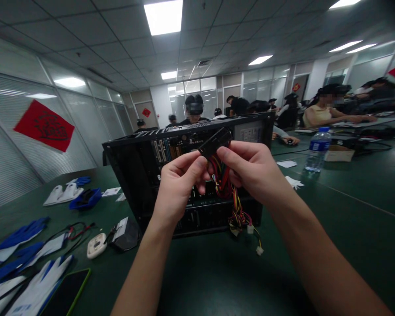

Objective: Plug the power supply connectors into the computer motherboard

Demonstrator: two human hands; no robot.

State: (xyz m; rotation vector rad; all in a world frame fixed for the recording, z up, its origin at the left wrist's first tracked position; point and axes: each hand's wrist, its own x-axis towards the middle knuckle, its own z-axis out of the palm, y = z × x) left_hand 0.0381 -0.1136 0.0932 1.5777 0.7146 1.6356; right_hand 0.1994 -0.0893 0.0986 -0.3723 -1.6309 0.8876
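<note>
Two bare forearms (148, 263) reach forward and slant inward, the left grip (176, 184) and right grip (253, 169) raised nearly together, each pinching between thumb (198, 167) and bent fingers (202, 188).

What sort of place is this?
Probably an office or training room: there are glass partitions, people at a green table, and an open computer case on it.
</note>
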